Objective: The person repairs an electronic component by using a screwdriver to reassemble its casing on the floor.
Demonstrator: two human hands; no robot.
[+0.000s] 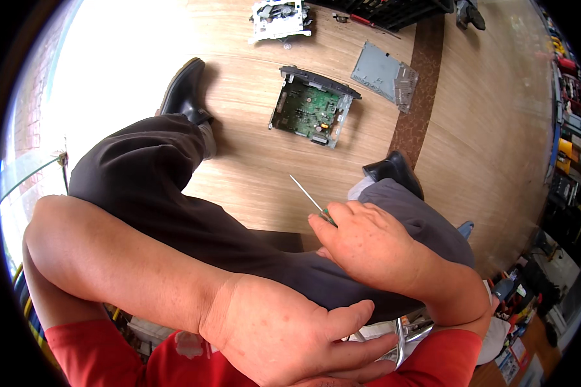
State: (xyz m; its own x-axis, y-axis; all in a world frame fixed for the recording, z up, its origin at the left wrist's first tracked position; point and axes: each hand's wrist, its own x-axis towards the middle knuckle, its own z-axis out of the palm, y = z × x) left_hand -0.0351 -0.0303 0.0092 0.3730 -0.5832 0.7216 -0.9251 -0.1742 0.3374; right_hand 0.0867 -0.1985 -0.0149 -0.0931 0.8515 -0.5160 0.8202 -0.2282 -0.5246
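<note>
My right hand [371,242] is closed round the green handle of a screwdriver [306,193], whose thin shaft points forward and left over the floor. Close to my body lies my left hand [290,329], its back up and its fingers stretched out and apart, with nothing seen in it. On the floor between my feet sits an opened electronic unit [313,109], with a green circuit board inside a metal frame and a black front panel on the far side. The screwdriver tip is well apart from this unit.
Behind the unit lie a white and metal mechanism [281,20] and a grey metal cover plate [381,69]. A red-handled screwdriver [371,24] rests beside a black crate [394,9]. My black shoes [186,90] flank the unit. Tools and parts crowd shelves [571,129] at right.
</note>
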